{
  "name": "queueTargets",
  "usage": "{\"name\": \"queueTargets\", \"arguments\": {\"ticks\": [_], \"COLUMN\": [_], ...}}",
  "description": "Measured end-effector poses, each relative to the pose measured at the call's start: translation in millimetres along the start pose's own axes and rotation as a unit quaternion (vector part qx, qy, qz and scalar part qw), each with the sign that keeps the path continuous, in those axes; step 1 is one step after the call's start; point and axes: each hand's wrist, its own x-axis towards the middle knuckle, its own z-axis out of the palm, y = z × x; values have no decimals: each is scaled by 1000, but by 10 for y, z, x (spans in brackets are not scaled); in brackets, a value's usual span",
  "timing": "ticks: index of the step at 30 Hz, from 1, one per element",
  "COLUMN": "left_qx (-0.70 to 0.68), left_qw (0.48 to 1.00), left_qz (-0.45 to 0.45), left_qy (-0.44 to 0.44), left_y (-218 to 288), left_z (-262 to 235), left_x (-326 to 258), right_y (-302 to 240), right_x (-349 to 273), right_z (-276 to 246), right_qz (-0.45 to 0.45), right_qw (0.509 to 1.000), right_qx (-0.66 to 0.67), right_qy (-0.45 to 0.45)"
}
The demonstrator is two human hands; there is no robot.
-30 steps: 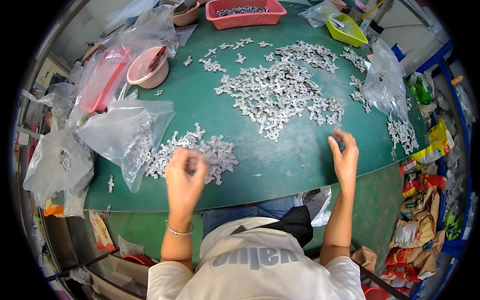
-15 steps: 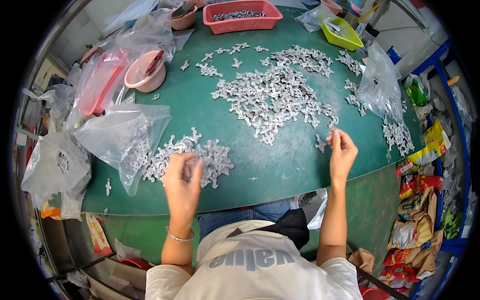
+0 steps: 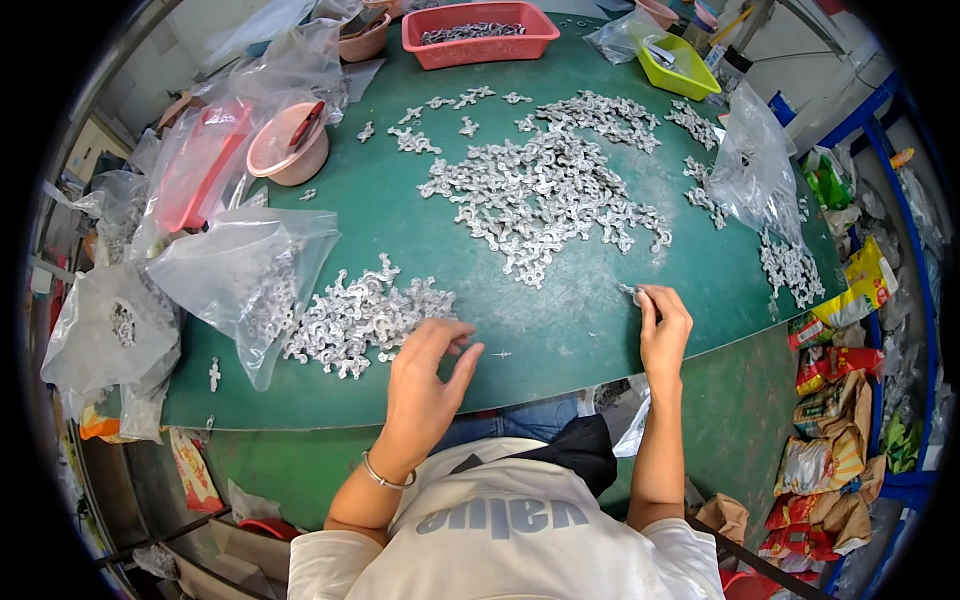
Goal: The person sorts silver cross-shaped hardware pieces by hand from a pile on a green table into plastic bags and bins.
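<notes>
My left hand hovers over the green table, fingers spread, just right of a small pile of silver metal parts. One tiny metal part lies on the table beside its fingertips. My right hand rests near the table's front edge with its fingers pinched on a small silver metal part. A large spread heap of the same metal parts covers the middle of the table beyond both hands.
A clear plastic bag with parts lies left of the small pile. A pink bowl, red tray and yellow-green tray stand at the back. Another clear bag sits right. Snack packets pile up at right.
My left hand lifted off the small pile and opened, shifting slightly right. My right hand moved left and toward me, pinching a part.
</notes>
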Motion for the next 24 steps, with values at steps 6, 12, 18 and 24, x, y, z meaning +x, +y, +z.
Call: {"name": "queueTargets", "arguments": {"ticks": [6,12,18,24], "left_qx": [-123,-170,-204,-288], "left_qw": [989,982,977,952], "left_qz": [-22,30,-14,-60], "left_qy": [-74,-83,-65,-79], "left_y": [159,361,272,284], "left_z": [87,154,178,163], "left_x": [-31,5,-52,-62], "right_y": [-629,-931,-979,-1024], "right_x": [-181,-334,-350,-379], "right_z": [-53,-106,-184,-264], "right_qz": [218,208,193,172], "right_qw": [866,811,788,793], "right_qx": [431,503,539,543], "right_qy": [-132,-214,-225,-217]}}
